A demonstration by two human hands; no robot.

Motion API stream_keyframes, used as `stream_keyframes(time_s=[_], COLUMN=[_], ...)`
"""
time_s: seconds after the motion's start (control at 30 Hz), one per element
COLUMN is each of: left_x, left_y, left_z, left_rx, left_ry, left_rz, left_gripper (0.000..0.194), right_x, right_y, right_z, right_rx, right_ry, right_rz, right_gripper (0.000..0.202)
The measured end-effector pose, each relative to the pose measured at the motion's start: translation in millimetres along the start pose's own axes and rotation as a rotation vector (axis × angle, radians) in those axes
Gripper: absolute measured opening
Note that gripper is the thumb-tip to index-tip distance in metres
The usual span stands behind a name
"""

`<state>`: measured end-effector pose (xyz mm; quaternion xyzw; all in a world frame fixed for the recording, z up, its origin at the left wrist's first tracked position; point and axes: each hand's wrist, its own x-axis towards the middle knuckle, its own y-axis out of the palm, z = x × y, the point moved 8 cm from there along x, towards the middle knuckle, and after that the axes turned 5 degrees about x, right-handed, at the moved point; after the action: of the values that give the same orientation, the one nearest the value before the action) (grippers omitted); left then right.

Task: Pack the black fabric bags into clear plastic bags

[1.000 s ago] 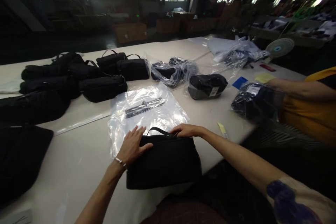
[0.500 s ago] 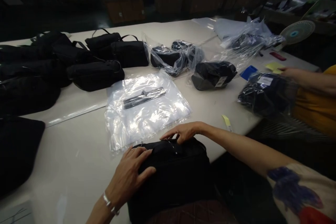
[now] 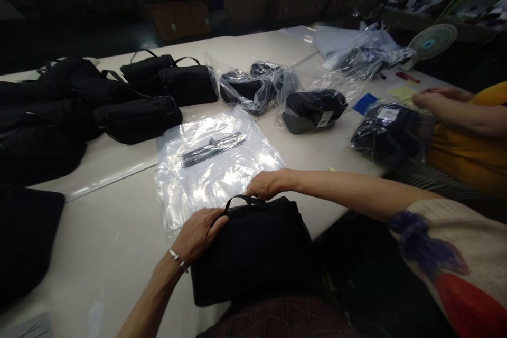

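Note:
A black fabric bag (image 3: 253, 253) with a strap handle (image 3: 245, 199) arched over its top stands at the table's near edge, against my lap. My left hand (image 3: 202, 232) grips its upper left corner, thumb on the near face and fingers over the top. Just behind the top edge is my right hand (image 3: 265, 185), its fingers curled downward. The bag and handle hide the fingertips, so what they hold cannot be made out. Past the bag lies a stack of clear plastic bags (image 3: 214, 179) with a dark printed strip.
Several black bags (image 3: 138, 119) crowd the left side. Bags in clear plastic (image 3: 315, 110) sit across the middle. At right, a co-worker's hands (image 3: 435, 96) are above another wrapped bag (image 3: 390, 132). A blue card (image 3: 364, 104) and a fan (image 3: 432, 42) are beyond.
The black bag's handle now stands up in an arch. My left hand has closed over the corner, and my right hand has shifted behind the top edge. The co-worker's hands have come together.

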<state>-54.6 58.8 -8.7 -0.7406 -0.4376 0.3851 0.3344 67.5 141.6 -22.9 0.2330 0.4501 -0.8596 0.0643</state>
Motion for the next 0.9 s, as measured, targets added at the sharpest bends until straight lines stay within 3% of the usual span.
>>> stream_keyframes(time_s=[0.1, 0.2, 0.3, 0.47, 0.53, 0.67, 0.77, 0.9], left_x=[15, 18, 12, 13, 21, 31, 29, 24], left_y=[3.1, 9.8, 18.2, 17.2, 16.2, 28.1, 29.5, 29.0], left_z=[7, 11, 12, 4, -11, -36, -44, -43], left_rx=[-0.058, -0.150, -0.184, -0.096, -0.079, -0.133, -0.169, -0.238], left_ry=[-0.075, -0.116, -0.109, -0.073, 0.012, 0.083, 0.078, 0.093], left_rz=[0.120, 0.176, 0.183, 0.121, 0.117, 0.244, 0.254, 0.315], left_gripper=[0.048, 0.051, 0.051, 0.056, 0.056, 0.049, 0.046, 0.045], right_x=[-15, -42, -65, -69, -65, -68, -79, -89], right_y=[0, 6, 34, 80, 89, 96, 100, 107], right_z=[-27, -63, -91, -98, -95, -84, -69, -47], right_rx=[0.049, 0.395, 0.622, 0.870, 0.964, 1.281, 1.520, 1.540], right_ry=[0.013, 0.097, 0.212, 0.288, 0.282, 0.232, 0.176, 0.125], right_rz=[-0.141, -0.394, -0.564, -0.735, -0.741, -0.656, -0.611, -0.551], right_gripper=[0.013, 0.007, 0.013, 0.025, 0.030, 0.038, 0.039, 0.045])
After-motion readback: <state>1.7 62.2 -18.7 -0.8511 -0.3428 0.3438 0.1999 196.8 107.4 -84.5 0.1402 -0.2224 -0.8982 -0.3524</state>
